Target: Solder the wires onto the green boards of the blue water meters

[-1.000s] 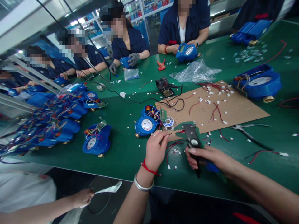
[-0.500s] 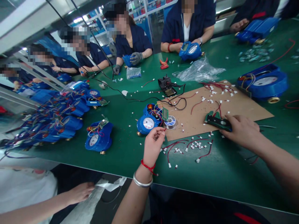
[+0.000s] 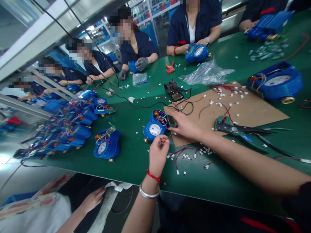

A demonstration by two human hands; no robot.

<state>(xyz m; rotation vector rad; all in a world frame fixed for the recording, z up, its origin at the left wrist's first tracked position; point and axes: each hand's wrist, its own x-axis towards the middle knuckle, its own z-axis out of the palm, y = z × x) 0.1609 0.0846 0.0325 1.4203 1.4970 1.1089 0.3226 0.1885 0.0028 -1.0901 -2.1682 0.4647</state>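
Observation:
In front of me a blue water meter (image 3: 155, 129) stands with its round white dial up and coloured wires spilling from its open housing. My right hand (image 3: 186, 126) grips a small green circuit board (image 3: 172, 120) wired to that meter, thumb at the near edge. Just below the meter, my left hand (image 3: 159, 147) pinches the end of a thin red wire (image 3: 169, 136). Dark wire-stripping pliers (image 3: 233, 129) with green parts lie on the brown cardboard (image 3: 262, 113), handles pointing right. The solder spool near the board is hidden behind my right hand.
Red wires with white connectors (image 3: 186, 155) lie scattered nearby. A black soldering-iron stand (image 3: 173, 90) sits behind, its cable crossing the green table (image 3: 136, 165). More blue meters (image 3: 107, 144) crowd the left; another meter (image 3: 274, 81) stands right. Co-workers sit opposite; another person's hand (image 3: 93, 199) is lower left.
My right hand has let go of the pliers, leaving them on the cardboard, and moved left to take hold of the circuit board. My left hand stays nearly in place.

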